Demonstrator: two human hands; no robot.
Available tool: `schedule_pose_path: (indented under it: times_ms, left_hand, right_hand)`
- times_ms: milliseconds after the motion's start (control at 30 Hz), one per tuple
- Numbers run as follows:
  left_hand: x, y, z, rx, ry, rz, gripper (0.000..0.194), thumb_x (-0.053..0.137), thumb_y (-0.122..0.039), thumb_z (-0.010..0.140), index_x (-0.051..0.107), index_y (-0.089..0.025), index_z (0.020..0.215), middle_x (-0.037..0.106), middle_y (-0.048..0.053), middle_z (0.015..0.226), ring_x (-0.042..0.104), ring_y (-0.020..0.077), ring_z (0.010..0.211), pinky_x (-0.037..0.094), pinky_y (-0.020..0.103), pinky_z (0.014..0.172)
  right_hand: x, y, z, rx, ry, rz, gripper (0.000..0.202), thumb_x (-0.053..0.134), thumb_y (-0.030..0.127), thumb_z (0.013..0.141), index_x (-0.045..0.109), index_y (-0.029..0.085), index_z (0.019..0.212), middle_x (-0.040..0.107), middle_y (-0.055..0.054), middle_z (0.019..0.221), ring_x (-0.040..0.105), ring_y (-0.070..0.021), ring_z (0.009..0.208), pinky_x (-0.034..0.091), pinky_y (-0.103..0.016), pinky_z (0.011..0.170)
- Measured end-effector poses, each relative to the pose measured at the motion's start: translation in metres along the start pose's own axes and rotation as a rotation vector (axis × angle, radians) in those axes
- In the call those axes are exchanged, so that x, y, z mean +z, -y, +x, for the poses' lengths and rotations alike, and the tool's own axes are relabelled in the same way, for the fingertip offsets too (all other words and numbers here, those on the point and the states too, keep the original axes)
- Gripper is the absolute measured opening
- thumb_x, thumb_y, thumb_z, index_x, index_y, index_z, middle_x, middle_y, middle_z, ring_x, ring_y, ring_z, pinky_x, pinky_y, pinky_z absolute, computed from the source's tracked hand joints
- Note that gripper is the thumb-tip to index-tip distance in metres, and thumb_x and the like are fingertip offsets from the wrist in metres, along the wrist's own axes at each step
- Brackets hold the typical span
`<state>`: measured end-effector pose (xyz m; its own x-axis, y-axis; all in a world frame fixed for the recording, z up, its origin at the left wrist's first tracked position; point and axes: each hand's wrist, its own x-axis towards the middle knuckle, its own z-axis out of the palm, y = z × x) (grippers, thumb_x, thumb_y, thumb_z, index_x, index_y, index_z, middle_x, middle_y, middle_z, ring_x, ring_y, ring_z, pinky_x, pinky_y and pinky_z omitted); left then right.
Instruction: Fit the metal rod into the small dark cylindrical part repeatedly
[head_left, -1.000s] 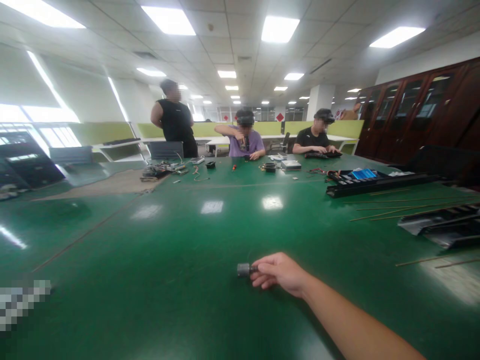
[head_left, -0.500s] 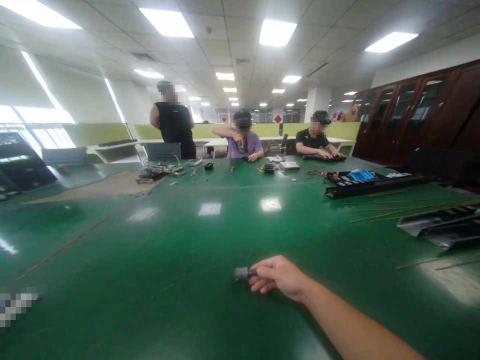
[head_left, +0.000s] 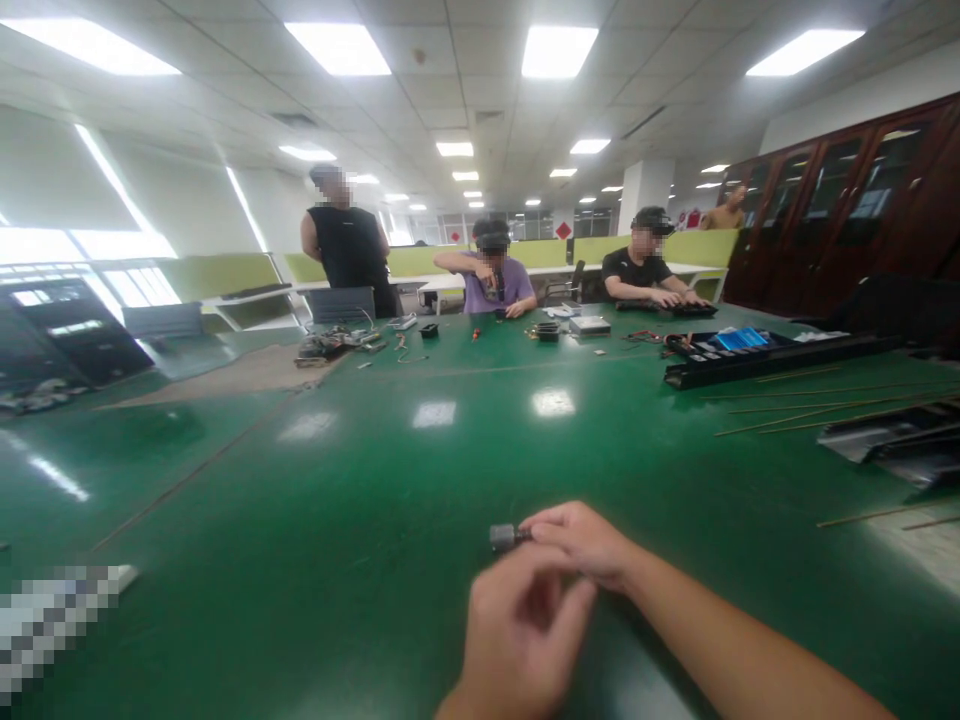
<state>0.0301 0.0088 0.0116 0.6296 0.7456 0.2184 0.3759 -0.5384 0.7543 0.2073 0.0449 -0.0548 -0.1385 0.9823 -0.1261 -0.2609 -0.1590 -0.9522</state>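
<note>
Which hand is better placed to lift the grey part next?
Probably the right hand: its fingers already hold the thin end of the grey part. The left hand curls nearer the camera; whether it touches the part is unclear.

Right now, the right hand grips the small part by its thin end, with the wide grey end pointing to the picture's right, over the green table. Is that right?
Not quite: the head view shows the wide grey end pointing left. The right hand does grip the small part by its thin end, over the green table.
</note>
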Motion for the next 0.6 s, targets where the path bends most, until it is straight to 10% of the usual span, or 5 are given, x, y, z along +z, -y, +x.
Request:
schedule_pose_path:
  times_ms: [100, 300, 600]
  left_hand:
    - [-0.018, 0.039, 0.056, 0.175, -0.319, -0.024, 0.03, 0.061, -0.042, 0.087, 0.064, -0.017, 0.103, 0.055, 0.001, 0.072, 0.047, 0.0126, 0.057, 0.041, 0.025, 0.055]
    - [-0.061, 0.104, 0.049, 0.247, 0.074, 0.077, 0.063, 0.084, -0.037, 0.069, 0.061, -0.026, 0.126, 0.065, 0.002, 0.092, 0.048, 0.0092, 0.058, 0.039, 0.02, 0.053]
    - [-0.046, 0.111, 0.054, 0.202, -0.012, -0.066, 0.029, 0.073, -0.028, 0.081, 0.071, -0.023, 0.109, 0.069, 0.004, 0.091, 0.06, 0.0139, 0.071, 0.049, 0.024, 0.066]
  right_hand:
    - [0.002, 0.001, -0.001, -0.013, 0.015, -0.002, 0.047, 0.078, 0.049, 0.071, 0.073, 0.009, 0.096, 0.075, -0.011, 0.085, 0.071, -0.0177, 0.073, 0.05, -0.026, 0.064]
    - [0.003, -0.002, 0.001, 0.003, -0.049, -0.01, 0.053, 0.077, 0.05, 0.071, 0.072, 0.009, 0.105, 0.076, -0.016, 0.091, 0.073, -0.0214, 0.076, 0.052, -0.029, 0.065]
    - [0.007, -0.001, -0.004, -0.037, -0.048, -0.118, 0.046, 0.074, 0.044, 0.077, 0.072, 0.01, 0.107, 0.076, -0.015, 0.093, 0.073, -0.0223, 0.079, 0.051, -0.029, 0.065]
